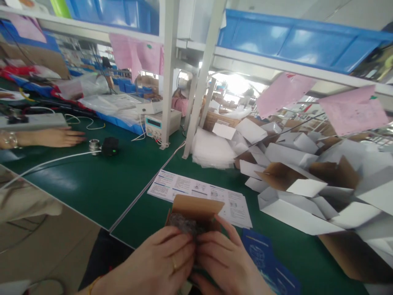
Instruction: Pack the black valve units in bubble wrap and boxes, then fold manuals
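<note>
Near the table's front edge is a small cardboard box [196, 203], its brown lid flap raised on the far side. Crumpled clear plastic wrap [186, 223] shows in its mouth; what the wrap contains is hidden. My left hand [166, 256], with a ring on one finger, has its fingers curled and pressed onto the wrap. From the other side my right hand [224, 258] closes on the same wrap, its index finger extending along the box's right side. Printed sheets [236, 205] lie just beyond the box, and blue booklets [260, 250] lie to the right of my right hand.
Open white cardboard boxes [294, 205] are heaped at right, beside stacked white foam sheets [211, 149]. Shelf posts [167, 82] rise behind. A power supply [155, 125] stands at the back. At left, a co-worker's hand [58, 137] rests near a cabled black-and-metal device [109, 146].
</note>
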`<state>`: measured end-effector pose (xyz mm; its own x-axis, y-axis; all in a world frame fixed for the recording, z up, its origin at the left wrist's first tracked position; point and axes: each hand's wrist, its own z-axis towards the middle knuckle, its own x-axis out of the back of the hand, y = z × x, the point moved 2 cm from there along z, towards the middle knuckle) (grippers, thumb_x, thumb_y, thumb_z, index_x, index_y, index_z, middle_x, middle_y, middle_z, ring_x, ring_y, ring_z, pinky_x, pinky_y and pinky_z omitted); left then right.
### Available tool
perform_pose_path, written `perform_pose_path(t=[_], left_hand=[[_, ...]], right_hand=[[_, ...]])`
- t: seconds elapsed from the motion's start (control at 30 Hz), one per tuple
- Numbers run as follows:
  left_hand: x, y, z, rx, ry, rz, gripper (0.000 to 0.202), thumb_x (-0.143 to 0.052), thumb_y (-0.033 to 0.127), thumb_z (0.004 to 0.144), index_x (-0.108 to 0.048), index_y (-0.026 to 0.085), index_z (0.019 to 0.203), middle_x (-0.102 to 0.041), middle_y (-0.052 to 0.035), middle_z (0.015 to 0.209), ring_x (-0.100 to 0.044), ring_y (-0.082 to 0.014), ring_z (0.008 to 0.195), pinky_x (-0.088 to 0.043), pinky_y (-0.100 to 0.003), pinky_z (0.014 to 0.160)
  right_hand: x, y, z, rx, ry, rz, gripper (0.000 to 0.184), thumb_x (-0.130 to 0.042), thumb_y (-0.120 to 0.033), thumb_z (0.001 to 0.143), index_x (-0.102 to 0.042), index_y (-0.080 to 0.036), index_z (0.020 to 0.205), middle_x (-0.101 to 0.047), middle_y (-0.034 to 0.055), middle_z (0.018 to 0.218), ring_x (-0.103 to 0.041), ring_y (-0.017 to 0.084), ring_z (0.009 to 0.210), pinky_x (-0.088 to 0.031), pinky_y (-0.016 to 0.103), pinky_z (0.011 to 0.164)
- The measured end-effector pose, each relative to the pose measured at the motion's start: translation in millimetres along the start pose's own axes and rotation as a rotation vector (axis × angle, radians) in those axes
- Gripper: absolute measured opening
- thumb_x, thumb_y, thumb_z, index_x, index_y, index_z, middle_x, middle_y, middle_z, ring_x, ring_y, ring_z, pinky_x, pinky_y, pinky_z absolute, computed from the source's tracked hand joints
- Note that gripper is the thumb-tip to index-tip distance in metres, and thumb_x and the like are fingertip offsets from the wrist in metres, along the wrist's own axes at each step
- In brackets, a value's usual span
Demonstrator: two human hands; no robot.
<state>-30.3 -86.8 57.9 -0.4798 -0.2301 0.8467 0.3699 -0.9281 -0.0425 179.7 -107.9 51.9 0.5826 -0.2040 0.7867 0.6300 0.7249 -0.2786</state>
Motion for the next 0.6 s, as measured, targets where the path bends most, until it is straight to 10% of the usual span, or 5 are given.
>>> perform_pose_path(t=[0.17,0.3,0.47,0.6], left_hand=[[10.5,-14.5,-46.1,0.537,0.412,-0.165,0.037,-0.066,0.014,0.094,-0.059,0.022,0.130,-0.071,-0.0080,0.124,-0.069,-0.0220,0.114,-0.059,-0.034,0.100],[-12.3,-15.6,-44.5,0.458,0.305,-0.329,0.036,-0.066,0.021,0.097,-0.060,0.022,0.132,-0.071,-0.0092,0.128,-0.069,-0.0222,0.117,-0.060,-0.031,0.099],[-28.5,-17.3,-23.7,0.300,0.319,-0.394,0.020,-0.066,0.023,0.099,-0.068,0.023,0.119,-0.078,-0.0053,0.106,-0.070,-0.0223,0.109,-0.056,-0.035,0.105],[-26.5,-13.1,-21.0,0.359,0.315,-0.364,0.020,-0.066,0.018,0.097,-0.069,0.023,0.116,-0.077,-0.0074,0.110,-0.069,-0.0243,0.110,-0.059,-0.035,0.096]], right_hand=[[8.6,24.8,-18.5,-0.583,0.356,0.426,0.028,-0.066,-0.026,0.098,-0.068,-0.032,0.126,-0.074,0.0063,0.123,-0.072,0.024,0.113,-0.061,0.038,0.097],[-42.6,34.0,-12.6,-0.960,0.264,1.095,0.059,-0.081,-0.059,0.081,-0.070,-0.026,0.129,-0.075,0.0097,0.124,-0.073,0.031,0.111,-0.062,0.043,0.091],[-50.4,29.6,12.7,-0.880,0.158,1.075,0.042,-0.087,-0.050,0.077,-0.078,-0.022,0.106,-0.079,0.0076,0.101,-0.075,0.030,0.094,-0.061,0.044,0.086],[-26.5,17.3,9.6,-0.387,0.127,0.727,0.029,-0.076,-0.036,0.092,-0.075,-0.035,0.121,-0.071,0.0062,0.132,-0.061,0.029,0.129,-0.049,0.045,0.110]])
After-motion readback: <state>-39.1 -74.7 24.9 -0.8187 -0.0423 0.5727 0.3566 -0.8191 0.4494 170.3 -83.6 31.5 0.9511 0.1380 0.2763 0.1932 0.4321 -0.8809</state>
